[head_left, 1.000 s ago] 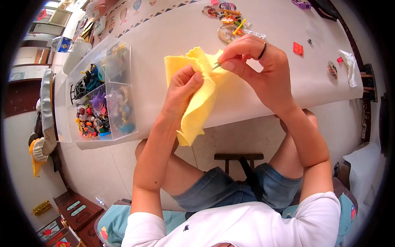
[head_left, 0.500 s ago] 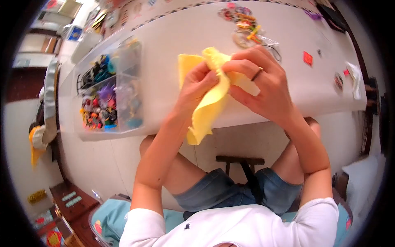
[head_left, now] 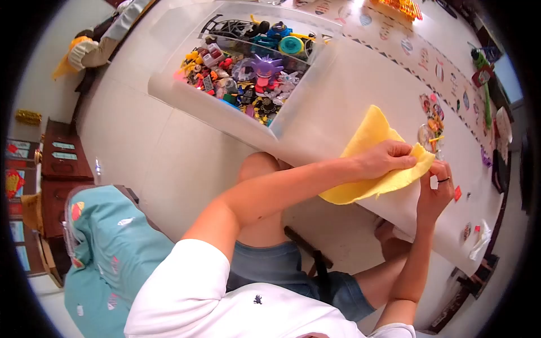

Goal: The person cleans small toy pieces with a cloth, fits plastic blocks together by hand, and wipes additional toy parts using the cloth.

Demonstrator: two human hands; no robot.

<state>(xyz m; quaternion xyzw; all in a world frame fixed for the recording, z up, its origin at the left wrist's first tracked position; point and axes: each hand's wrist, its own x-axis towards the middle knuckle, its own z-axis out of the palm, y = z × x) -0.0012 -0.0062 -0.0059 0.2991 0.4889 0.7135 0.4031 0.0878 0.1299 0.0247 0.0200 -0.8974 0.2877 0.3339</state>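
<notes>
A yellow cloth hangs between my two hands, over the front edge of the white-covered table. My left hand pinches it near its gathered edge, thumb against fingers. At the cloth's right end is my right hand, wearing a dark ring, its fingertips closed at the cloth's edge. Whatever small thing those fingertips hold is too small to make out.
A clear divided box of small toys, with a purple figure, stands at the table's left. Small trinkets, a red square and white crumpled plastic lie beyond and right of my hands.
The view has swung left, so the toy box shows larger and my hands sit further right. The cloth is spread wider, and my right hand is now lower, beside the cloth's right end.
</notes>
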